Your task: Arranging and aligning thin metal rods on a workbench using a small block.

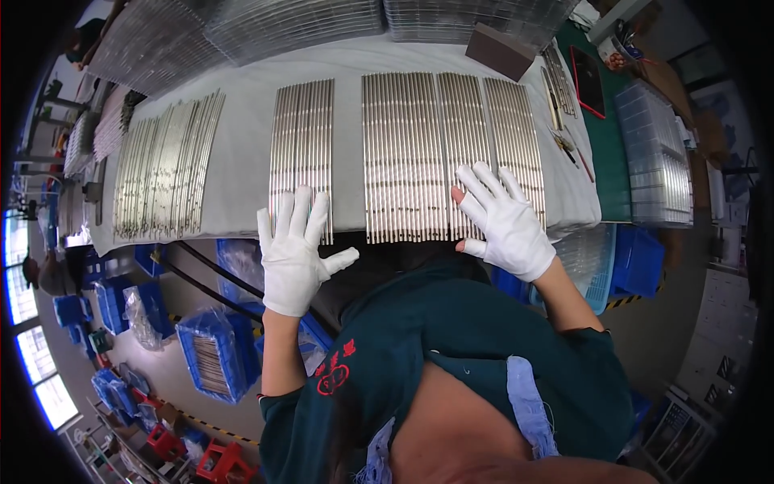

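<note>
Both my hands wear white gloves. My left hand (pixel 292 262) is spread open over the near end of a narrow row of slim metal rods (pixel 301 129). My right hand (pixel 504 226), with two bare fingertips showing, lies with its fingers apart over the near ends of the right-hand rod rows (pixel 513 121). Between the hands, a wider row of rods (pixel 403 153) lies side by side, their ends lined up along the table's front edge. A looser group of rods (pixel 168 165) sits at the far left. Neither hand is closed round a rod.
Stacked clear plastic trays (pixel 298 24) line the back of the white-covered table (pixel 242 105). A dark brown block (pixel 499 52) stands at the back right, near a red-edged phone (pixel 588 81) and several thin tools (pixel 566 149). Clear boxes (pixel 653 153) are stacked at right; blue crates (pixel 214 355) stand below left.
</note>
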A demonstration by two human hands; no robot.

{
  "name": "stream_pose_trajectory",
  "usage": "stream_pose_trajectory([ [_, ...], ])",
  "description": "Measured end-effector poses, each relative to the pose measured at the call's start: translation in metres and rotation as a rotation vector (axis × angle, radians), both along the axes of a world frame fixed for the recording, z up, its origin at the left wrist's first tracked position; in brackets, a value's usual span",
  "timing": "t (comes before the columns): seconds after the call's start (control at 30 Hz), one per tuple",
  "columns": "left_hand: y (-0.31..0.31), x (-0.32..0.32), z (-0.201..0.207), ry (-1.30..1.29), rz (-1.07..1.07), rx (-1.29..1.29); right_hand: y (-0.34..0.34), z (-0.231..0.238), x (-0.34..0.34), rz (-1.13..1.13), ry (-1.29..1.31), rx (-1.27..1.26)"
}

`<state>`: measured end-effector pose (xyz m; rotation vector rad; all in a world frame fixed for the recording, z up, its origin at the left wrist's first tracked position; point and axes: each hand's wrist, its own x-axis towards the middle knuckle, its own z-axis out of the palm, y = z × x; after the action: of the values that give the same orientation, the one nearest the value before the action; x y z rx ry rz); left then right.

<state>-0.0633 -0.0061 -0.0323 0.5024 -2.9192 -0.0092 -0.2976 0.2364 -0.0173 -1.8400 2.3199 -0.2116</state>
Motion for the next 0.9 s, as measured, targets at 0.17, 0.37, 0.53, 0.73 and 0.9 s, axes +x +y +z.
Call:
stream_pose_trajectory([
  [0.17,0.009,-0.003,-0.007,-0.014,-0.01,0.006,-0.001,-0.002,-0.001,0.006,0.003,0.009],
  [0.37,0.031,-0.025,0.0,0.057,-0.189,0.17,-0.005,0.002,-0.001,0.012,0.008,0.018],
  [0.53,-0.006,-0.005,0.002,0.077,-0.009,0.023,-0.002,0.0,0.0,-0.006,0.0,0.025],
  [0.73,-0.019,0.008,-0.004,-0.006,0.055,0.052,-0.005,0.006,0.001,0.007,0.02,0.016],
  [0.9,0.005,-0.013,-0.002,0.085,-0.109,0.146,-0.006,0.008,0.001,0.022,0.021,0.031],
])
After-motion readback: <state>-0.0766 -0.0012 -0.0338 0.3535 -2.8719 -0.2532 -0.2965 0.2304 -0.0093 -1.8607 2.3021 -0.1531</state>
